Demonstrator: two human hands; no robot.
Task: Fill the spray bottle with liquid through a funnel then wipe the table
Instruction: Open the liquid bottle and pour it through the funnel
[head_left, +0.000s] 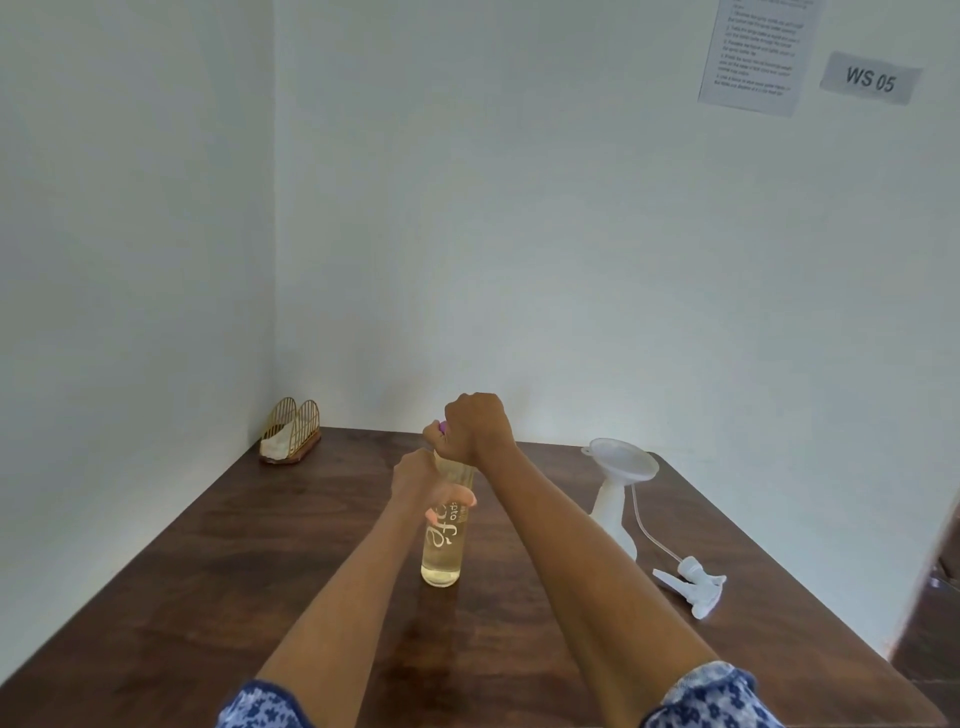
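Tall clear cylindrical bottle of pale yellow liquid (442, 540) stands upright mid-table on the dark brown wooden table (208, 571), white script lettering on its side, liquid visible down to the base. Right of the bottle: white plastic spray bottle (615, 514) with a translucent white funnel (621, 460) seated in its neck; the detached white trigger sprayer head (693, 584) lies just beyond it, tube trailing back. Far left of the bottle, in the wall corner, a gold wire napkin holder (291, 431). Open tabletop left and in front of the bottle; table's right edge is close past the sprayer head. Left hand (421, 480) wraps the bottle's upper body. Right hand (475, 426) is clenched over its top, a bit of pink cap (442, 427) showing.
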